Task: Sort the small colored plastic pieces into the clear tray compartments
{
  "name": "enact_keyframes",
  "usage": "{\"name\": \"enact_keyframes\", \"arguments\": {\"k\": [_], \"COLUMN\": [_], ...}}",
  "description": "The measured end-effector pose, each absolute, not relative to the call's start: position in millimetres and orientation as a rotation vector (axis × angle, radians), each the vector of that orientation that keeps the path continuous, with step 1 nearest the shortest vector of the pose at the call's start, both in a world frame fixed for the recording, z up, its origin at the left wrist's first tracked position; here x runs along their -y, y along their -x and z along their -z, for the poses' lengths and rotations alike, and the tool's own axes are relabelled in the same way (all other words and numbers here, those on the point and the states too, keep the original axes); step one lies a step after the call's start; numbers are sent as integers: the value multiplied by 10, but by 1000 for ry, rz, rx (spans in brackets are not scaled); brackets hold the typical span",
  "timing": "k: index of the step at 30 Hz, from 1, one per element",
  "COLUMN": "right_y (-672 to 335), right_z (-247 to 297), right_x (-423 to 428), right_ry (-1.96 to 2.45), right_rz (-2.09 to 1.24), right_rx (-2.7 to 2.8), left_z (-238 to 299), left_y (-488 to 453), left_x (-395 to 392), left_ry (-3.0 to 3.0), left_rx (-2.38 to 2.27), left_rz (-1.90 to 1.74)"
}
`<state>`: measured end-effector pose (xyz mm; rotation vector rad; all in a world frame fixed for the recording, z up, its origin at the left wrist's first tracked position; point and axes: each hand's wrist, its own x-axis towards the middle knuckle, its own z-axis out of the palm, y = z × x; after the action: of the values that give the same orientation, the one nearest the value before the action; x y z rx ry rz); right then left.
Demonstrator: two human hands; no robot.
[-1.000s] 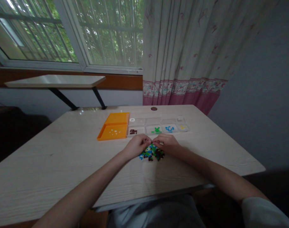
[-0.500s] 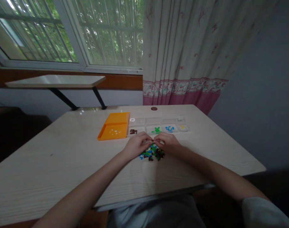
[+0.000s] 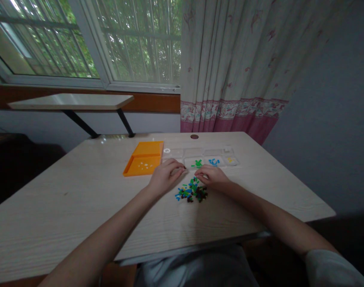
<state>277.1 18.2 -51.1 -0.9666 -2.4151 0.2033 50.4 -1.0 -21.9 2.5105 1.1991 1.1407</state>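
Note:
My left hand (image 3: 166,176) is closed in a pinch, with a small dark brown piece (image 3: 185,168) at its fingertips, in front of the clear tray (image 3: 191,152). Curled fingers close my right hand (image 3: 212,174) just above the far side of a loose pile of small pieces (image 3: 190,192) in blue, green, brown and a little yellow; what it holds, if anything, is hidden. Green pieces (image 3: 197,164), blue pieces (image 3: 213,162) and yellow pieces (image 3: 230,160) lie in separate compartments of the tray. My left hand covers the compartment nearest the orange box.
An open orange box (image 3: 147,149) stands left of the tray, with small white pieces (image 3: 144,165) inside. Both rest on a pale wooden table (image 3: 89,199). Behind it are a raised shelf (image 3: 71,102), a window and a curtain (image 3: 229,71).
My hands, together over the pile before, have moved apart. The left one has shifted left toward the tray with the brown piece and now hides brown pieces there. My right hand has barely moved.

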Motion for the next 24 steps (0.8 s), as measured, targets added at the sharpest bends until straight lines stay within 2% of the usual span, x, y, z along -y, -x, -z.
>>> {"name": "enact_keyframes", "arguments": {"k": [6, 14, 20, 24], "right_y": [-2830, -2817, -2826, -2834], "right_z": [559, 540, 546, 555], "right_x": [-241, -229, -229, -233], "right_ry": [980, 996, 987, 980], "right_rz": [-238, -262, -271, -277], "right_rx": [2520, 2521, 2521, 2517], "left_z": [129, 126, 146, 126], "left_y": [-463, -527, -525, -423], "left_x": [38, 115, 102, 10], "left_ry": [-2414, -2440, -2470, -2595], "left_rx": [-1188, -1112, -1130, -1282], "left_rz": [-1505, -1638, -1596, -1268]}}
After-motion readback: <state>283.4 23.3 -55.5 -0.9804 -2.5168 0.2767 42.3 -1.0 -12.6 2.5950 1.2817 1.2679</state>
